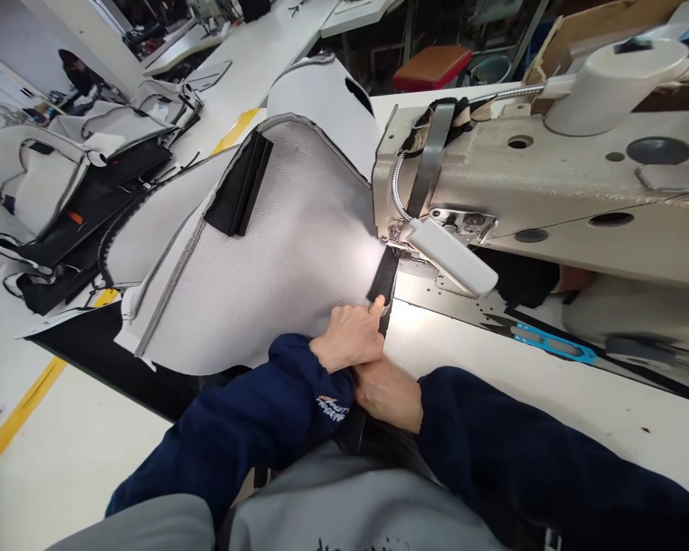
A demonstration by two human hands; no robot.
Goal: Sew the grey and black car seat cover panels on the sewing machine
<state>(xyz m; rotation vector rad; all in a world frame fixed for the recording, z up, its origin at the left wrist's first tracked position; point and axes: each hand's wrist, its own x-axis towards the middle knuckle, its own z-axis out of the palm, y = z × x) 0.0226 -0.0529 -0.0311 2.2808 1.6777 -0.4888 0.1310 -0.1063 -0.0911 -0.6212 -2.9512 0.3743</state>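
A large grey mesh fabric cover [287, 252] spreads over the table, its right edge running up to the sewing machine's presser foot [399, 243]. Along that edge lies a short black strip [383, 275], partly under the foot. My left hand [350, 333] is closed on the cover's edge just below the strip, one finger stretched toward the strip's lower end. Crossing beneath it, my right hand [390, 394] is close to the same edge; its fingers are hidden behind the left hand. A folded black flap [240, 184] is attached to the cover's upper left.
The sewing machine [528, 168] fills the right side, with a white lamp [453, 256] by its needle. Blue-handled thread snips [554, 342] lie on the machine bed. More grey and black covers [51, 176] are heaped at left. Behind stands a red-topped stool [432, 69].
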